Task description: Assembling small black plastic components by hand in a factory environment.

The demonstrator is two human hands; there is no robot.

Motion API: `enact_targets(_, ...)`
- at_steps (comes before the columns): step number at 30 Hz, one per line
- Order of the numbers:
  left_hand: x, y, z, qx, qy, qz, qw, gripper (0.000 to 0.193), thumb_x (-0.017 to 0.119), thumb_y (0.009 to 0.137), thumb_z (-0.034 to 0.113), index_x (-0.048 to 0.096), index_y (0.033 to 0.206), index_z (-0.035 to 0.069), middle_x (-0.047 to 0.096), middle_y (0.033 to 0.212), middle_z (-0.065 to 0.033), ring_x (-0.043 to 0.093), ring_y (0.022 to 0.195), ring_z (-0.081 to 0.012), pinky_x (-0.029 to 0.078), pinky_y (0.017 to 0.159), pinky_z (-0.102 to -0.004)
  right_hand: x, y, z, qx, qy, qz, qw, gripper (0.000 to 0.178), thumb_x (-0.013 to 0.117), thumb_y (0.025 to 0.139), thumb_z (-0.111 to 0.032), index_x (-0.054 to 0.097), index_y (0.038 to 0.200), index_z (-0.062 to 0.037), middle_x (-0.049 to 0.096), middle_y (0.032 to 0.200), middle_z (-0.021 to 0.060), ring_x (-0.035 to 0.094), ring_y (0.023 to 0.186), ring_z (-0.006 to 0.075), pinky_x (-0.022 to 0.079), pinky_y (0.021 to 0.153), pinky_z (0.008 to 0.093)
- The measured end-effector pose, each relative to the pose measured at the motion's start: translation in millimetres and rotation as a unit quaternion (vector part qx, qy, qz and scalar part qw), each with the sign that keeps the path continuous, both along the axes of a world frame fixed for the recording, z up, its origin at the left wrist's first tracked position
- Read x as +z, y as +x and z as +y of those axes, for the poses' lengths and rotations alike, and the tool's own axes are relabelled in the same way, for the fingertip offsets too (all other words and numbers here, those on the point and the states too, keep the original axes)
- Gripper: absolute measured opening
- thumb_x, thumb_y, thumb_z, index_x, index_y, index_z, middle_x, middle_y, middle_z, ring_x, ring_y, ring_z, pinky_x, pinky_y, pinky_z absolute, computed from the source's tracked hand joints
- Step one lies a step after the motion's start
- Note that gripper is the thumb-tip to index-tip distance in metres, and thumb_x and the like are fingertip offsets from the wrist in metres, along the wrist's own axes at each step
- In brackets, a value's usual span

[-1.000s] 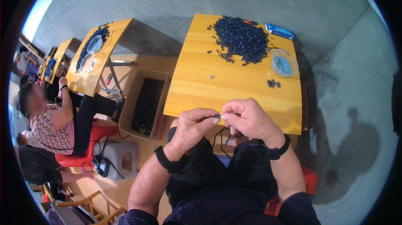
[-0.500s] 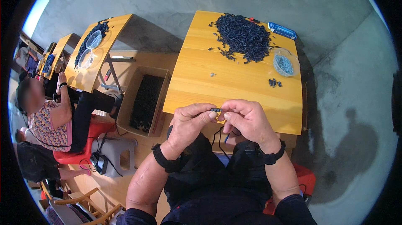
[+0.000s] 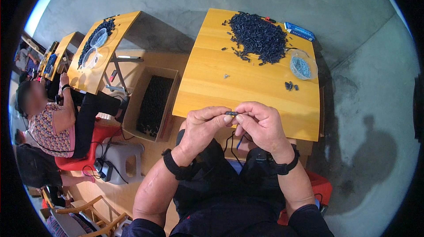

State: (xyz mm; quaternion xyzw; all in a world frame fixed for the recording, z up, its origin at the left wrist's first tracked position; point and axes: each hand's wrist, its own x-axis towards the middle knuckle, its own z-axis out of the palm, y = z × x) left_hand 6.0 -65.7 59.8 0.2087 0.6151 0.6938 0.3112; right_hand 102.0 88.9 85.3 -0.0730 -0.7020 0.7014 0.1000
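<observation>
Between my two hands, over the near edge of the wooden table point(image 3: 198, 91), is a small black cylindrical part point(image 3: 231, 113). My left hand point(image 3: 201, 129) pinches one end of it between thumb and fingers. The thumb and index finger of my right hand point(image 3: 261, 126) are closed at its other end; whether they grip a second small piece there is hidden. Toward the back of the table lies a big heap of similar black parts point(image 3: 258, 38). A clear round tub point(image 3: 303, 65) of small bluish pieces stands at the right, with several black parts point(image 3: 291, 86) in front of it.
A blue and white box point(image 3: 299, 31) lies at the back right corner. Tiny light pieces point(image 3: 226, 76) rest mid-table. Left of the table, a cardboard box point(image 3: 173, 110) on the floor holds many black parts. Another person point(image 3: 57, 124) sits at a neighbouring table point(image 3: 104, 54).
My right fingertips have come in closer to the black part and now touch its end. My left hand keeps its pinch. The view has shifted slightly.
</observation>
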Motion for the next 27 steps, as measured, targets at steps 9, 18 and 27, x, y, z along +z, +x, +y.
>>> enact_targets(9,-5.1,0.7,0.7,0.011,0.041,-0.028,0.999,0.013,0.066,0.086,0.003,0.070,0.097,-0.002,0.070,0.085,-0.0089,0.065,0.078,-0.0134,0.052,0.071,-0.0248,-2.9,-1.5,-5.6,-0.022,0.027,0.006,0.999,0.011,0.057,0.089,0.000,0.060,0.098,0.0046,0.063,0.076,0.0059,0.062,0.064,0.0099,0.048,0.055,0.0237)
enact_targets(18,-13.9,-3.1,0.6,-0.006,-0.018,-0.058,0.998,0.015,0.067,0.086,0.006,0.070,0.098,-0.002,0.070,0.087,-0.0056,0.064,0.080,-0.0098,0.051,0.074,-0.0224,-10.6,-8.7,1.9,-0.027,0.251,0.068,0.965,0.007,0.061,0.080,-0.002,0.060,0.086,0.0013,0.060,0.071,0.0181,0.059,0.060,0.0322,0.046,0.054,0.0369)
enact_targets(27,-38.4,-2.8,4.7,0.029,-0.001,-0.091,0.995,0.023,0.066,0.086,0.006,0.066,0.107,-0.004,0.068,0.091,-0.0074,0.064,0.079,-0.0111,0.052,0.072,-0.0233,-25.5,-12.9,19.9,-0.056,0.319,0.063,0.944,0.008,0.061,0.076,0.000,0.062,0.084,0.0011,0.059,0.067,0.0154,0.059,0.058,0.0259,0.045,0.054,0.0327)
